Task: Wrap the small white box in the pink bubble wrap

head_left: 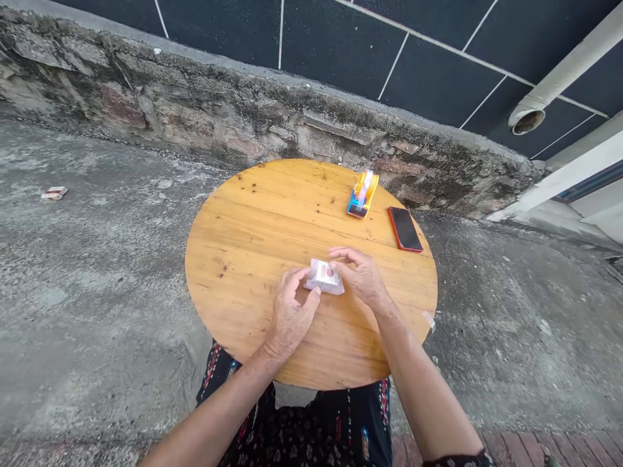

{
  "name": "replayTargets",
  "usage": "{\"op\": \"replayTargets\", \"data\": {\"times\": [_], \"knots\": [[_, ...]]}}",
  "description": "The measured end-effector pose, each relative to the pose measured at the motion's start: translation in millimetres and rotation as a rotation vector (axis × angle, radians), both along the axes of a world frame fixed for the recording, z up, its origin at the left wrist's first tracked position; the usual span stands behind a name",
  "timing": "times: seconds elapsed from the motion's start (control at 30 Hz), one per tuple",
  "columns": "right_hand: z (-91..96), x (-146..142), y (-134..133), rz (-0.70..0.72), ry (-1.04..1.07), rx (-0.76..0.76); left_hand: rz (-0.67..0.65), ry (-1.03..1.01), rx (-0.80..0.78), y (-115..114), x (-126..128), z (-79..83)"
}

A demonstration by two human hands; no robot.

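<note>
A small white box with red print, wrapped in clear, crinkled plastic (324,278), lies near the middle of the round wooden table (243,246). My left hand (291,314) grips its left side, thumb at the near edge and fingers at the far-left corner. At the package's right end is my right hand (361,275), its fingers spread and the fingertips at or just over the plastic. Whether those tips press on it I cannot tell. Farther back on the table stands a yellow and blue tape dispenser (363,194) with a roll of tape.
A phone with a red case (405,229) lies at the table's right side. A strip of tape (429,320) clings to the right rim. Behind the table runs a low stone wall (219,110), with a pipe (530,113) above right. A small crumpled pack (54,193) lies on the concrete.
</note>
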State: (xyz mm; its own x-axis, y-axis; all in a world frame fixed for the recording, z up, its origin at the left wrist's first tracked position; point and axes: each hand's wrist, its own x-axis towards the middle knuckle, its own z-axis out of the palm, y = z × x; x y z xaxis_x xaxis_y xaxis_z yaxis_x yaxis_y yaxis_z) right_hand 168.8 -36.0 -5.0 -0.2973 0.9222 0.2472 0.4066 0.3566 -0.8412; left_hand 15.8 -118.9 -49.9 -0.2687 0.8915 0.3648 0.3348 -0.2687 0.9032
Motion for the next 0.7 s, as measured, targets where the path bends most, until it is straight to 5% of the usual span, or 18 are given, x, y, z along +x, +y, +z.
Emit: {"op": "replayTargets", "data": {"times": [0.23, 0.7], "knots": [[1.4, -5.0, 4.8, 0.04, -0.017, -0.066, -0.051, 0.236, 0.162, -3.9, 6.0, -7.3], [3.4, -5.0, 13.5, 0.066, 0.002, -0.117, -0.055, 0.295, 0.191, -1.1, 5.6, -1.1]]}}
